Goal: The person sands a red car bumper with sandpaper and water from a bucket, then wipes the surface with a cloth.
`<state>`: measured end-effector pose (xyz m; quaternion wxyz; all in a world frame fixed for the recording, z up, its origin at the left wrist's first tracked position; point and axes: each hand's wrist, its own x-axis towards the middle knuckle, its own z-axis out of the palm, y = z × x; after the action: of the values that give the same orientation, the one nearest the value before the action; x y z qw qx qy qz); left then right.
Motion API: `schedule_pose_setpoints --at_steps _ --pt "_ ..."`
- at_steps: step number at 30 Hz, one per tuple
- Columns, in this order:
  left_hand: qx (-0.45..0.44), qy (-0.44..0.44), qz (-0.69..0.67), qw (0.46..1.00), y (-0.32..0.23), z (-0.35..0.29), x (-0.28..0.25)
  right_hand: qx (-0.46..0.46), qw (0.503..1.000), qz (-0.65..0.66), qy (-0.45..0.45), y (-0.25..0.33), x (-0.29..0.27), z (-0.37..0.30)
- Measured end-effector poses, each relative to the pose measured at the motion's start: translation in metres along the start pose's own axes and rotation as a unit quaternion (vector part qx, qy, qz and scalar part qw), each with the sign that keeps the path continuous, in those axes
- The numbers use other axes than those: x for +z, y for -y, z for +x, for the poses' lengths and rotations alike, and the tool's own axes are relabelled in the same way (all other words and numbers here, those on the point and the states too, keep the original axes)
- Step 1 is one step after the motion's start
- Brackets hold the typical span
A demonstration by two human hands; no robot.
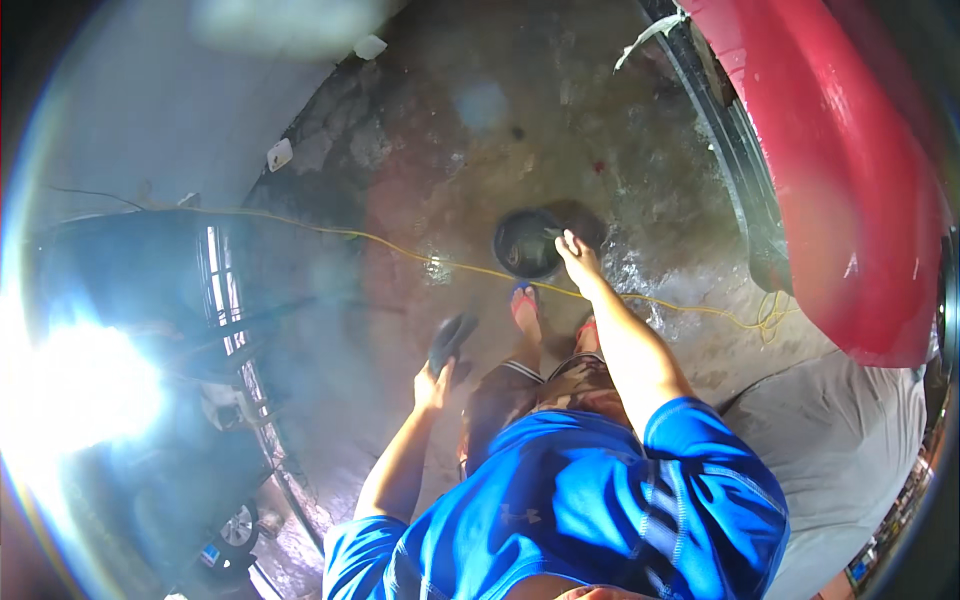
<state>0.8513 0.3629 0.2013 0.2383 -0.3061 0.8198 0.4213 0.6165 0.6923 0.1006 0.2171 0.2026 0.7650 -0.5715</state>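
My left hand (432, 386) is closed around the lower end of a dark, elongated object (454, 340) whose kind I cannot make out. It is held out to the left of my legs. My right hand (580, 262) reaches forward over the right rim of a round black bucket (503, 262) on the floor in front of my feet. Its fingers are closed on a small dark thing (554, 233) at the rim, too small to name. Something pale and curved shows inside the bucket.
A yellow cord (470, 267) crosses the wet concrete floor (440, 130), passing close by my sandalled feet, and coils at right. A red car body panel (850, 180) stands right, above a grey cover (840, 440). Glare from a bright light (95, 385) hides much of the left.
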Motion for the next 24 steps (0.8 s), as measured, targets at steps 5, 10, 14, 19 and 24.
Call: schedule_pose_setpoints --at_steps 5,10,14,19,24 --pt "-0.098 -0.001 0.089 0.991 0.096 -0.012 -0.021 -0.067 0.997 -0.034 0.004 0.002 -0.072 -0.044" --pt "-0.190 0.007 0.172 0.966 0.123 -0.033 -0.030 0.013 0.972 -0.217 -0.088 -0.115 -0.198 -0.093" --pt "-0.176 -0.034 0.073 0.981 0.093 -0.002 -0.036 0.140 0.971 -0.144 -0.134 -0.223 -0.272 -0.127" --pt "-0.140 -0.119 0.027 0.983 0.102 -0.034 -0.011 0.377 0.923 0.015 -0.078 -0.233 -0.237 -0.224" --pt "-0.031 -0.035 0.171 0.984 0.043 0.053 -0.039 0.409 0.889 0.166 -0.125 -0.328 -0.246 -0.296"
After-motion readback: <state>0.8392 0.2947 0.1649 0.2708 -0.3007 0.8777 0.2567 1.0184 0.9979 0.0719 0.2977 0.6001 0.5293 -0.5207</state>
